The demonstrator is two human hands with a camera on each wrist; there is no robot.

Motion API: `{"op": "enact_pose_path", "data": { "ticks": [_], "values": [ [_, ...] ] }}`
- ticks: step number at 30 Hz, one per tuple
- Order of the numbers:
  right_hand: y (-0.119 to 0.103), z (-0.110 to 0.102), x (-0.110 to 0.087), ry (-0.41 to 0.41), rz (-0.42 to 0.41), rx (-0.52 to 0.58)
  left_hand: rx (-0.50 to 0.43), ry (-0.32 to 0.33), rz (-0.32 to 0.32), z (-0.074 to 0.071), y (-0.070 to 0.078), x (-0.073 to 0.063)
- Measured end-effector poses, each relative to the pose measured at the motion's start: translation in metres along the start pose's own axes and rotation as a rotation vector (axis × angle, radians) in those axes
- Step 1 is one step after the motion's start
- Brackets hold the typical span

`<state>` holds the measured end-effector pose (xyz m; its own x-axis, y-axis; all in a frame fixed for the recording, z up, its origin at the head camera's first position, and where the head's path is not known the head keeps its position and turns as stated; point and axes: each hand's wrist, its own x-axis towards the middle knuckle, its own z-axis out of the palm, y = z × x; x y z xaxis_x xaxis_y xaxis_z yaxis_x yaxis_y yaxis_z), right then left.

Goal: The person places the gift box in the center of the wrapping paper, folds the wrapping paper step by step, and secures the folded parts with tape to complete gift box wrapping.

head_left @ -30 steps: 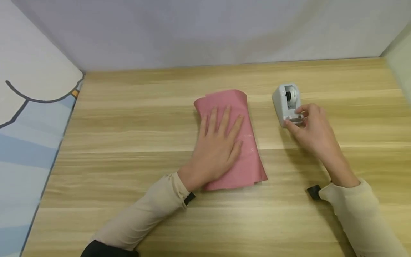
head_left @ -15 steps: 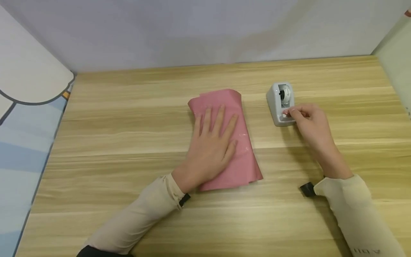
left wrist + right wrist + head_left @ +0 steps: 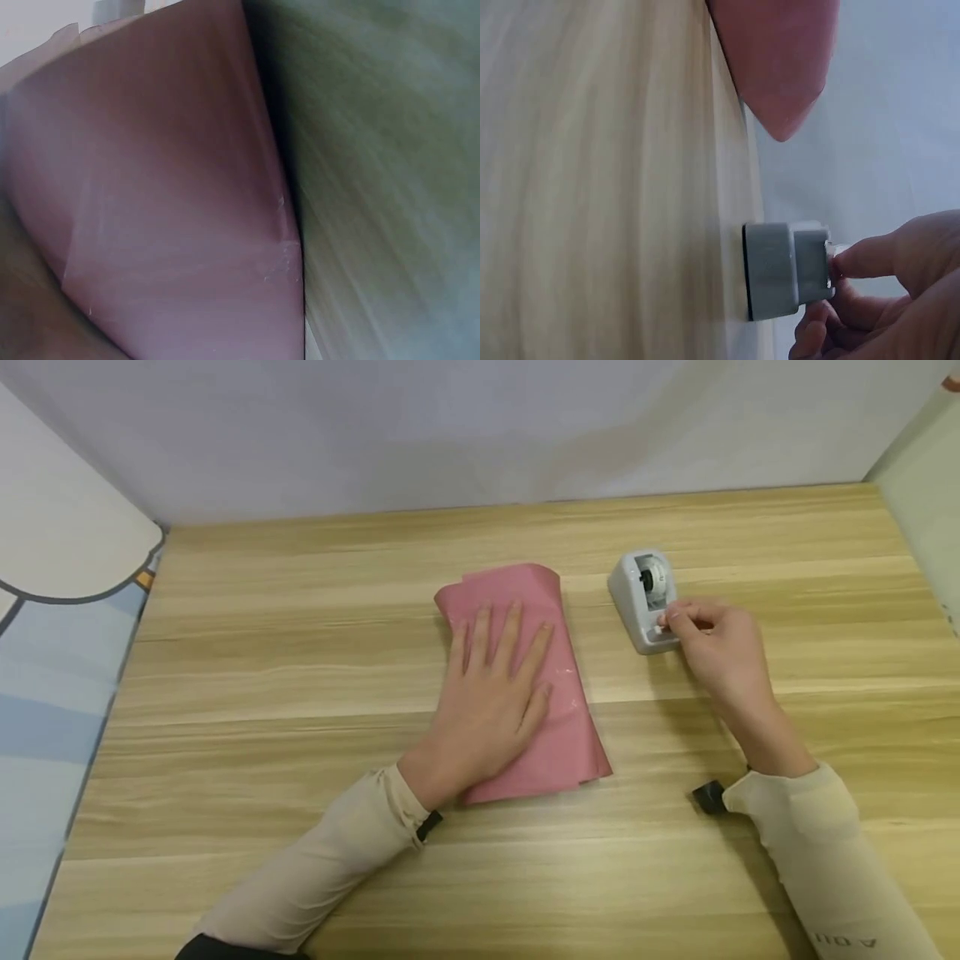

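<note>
My left hand [image 3: 480,710] lies flat with spread fingers on a pink folded sheet [image 3: 566,735] that looks like wrapping paper. Small shiny clear patches show near the sheet's right edge. To the right of it stands a grey tape dispenser [image 3: 630,610] with a roll of tape [image 3: 657,578] inside. At its front cutter, my right hand [image 3: 727,652] pinches the free end between thumb and index finger. A bit of clear tape [image 3: 840,248] shows at the thumb in the right wrist view. In the left wrist view, pink paper [image 3: 172,172] fills much of the picture.
The wood-grain table [image 3: 285,693] carries these things. A pale wall [image 3: 487,435] closes off the back, and a panel with a blue and white drawing [image 3: 60,718] borders the left side.
My right thumb has left the dispenser's front left corner and now pinches the tape end with the index finger. The dispenser has shifted slightly towards the pink paper. My left hand stays put.
</note>
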<state>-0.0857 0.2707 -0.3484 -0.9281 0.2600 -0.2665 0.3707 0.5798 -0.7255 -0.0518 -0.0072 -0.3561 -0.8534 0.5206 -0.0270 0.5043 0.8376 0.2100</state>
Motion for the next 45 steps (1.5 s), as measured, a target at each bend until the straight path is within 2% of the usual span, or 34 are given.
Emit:
{"op": "enact_pose_path", "data": {
  "ticks": [9, 18, 29, 33, 34, 35, 41, 45],
  "values": [
    [-0.005, -0.005, -0.006, -0.052, 0.022, -0.069, 0.0, -0.011, -0.004, -0.001, 0.004, 0.0],
    [-0.006, -0.017, -0.005, -0.202, 0.022, 0.071, -0.005, -0.013, -0.018, -0.001, 0.002, -0.002],
    [0.018, -0.022, -0.006, -0.22, -0.014, 0.132, -0.002, -0.035, -0.003, 0.002, 0.005, 0.001],
    [0.027, -0.02, -0.008, -0.191, -0.08, 0.137, 0.005, -0.019, 0.002, 0.003, 0.006, 0.002],
    [0.03, -0.019, -0.009, -0.178, -0.099, 0.154, 0.005, -0.017, 0.002, 0.003, 0.006, 0.003],
    [0.032, -0.017, -0.01, -0.168, -0.111, 0.219, 0.005, -0.015, 0.003, 0.003, 0.007, 0.003],
    [0.042, -0.002, -0.016, -0.129, -0.168, 0.689, 0.004, -0.012, 0.003, 0.003, 0.006, 0.002],
    [0.042, 0.0, -0.017, -0.098, -0.185, 0.734, 0.01, -0.003, 0.0, 0.003, 0.005, 0.002]
  ]
}}
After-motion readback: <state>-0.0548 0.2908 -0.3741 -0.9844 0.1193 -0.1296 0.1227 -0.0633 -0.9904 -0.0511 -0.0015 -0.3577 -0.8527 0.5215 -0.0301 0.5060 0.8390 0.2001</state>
